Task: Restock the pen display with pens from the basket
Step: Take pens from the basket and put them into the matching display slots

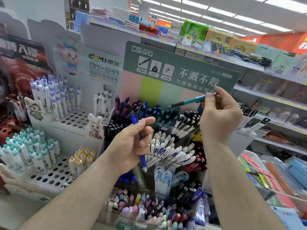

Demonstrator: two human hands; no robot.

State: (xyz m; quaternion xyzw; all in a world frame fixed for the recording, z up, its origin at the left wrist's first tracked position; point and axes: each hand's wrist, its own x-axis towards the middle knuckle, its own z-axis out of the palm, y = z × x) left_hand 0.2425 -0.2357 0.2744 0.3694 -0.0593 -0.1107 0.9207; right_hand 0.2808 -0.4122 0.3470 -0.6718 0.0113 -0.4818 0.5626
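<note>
A shop aisle under strip lights, with shelves (272,100) of packaged stationery running off to the right and folded textiles stacked on the top shelf behind. In front stands the tiered pen display (166,130) under a green header card (179,67): its clear compartments hold purple, blue, teal and black pens in the back row, white pens with blue print below them, and pastel pens at the bottom. To the left a white perforated stand (66,118) carries upright white pens with purple, teal and yellow caps; many of its holes are unfilled. The left hand (132,143) is curled around a small bunch of blue pens (140,143), tips pointing down, in front of the display. The right hand (219,117) pinches a teal pen (187,101) by its top end, tip slanting down-left above the back row
</note>
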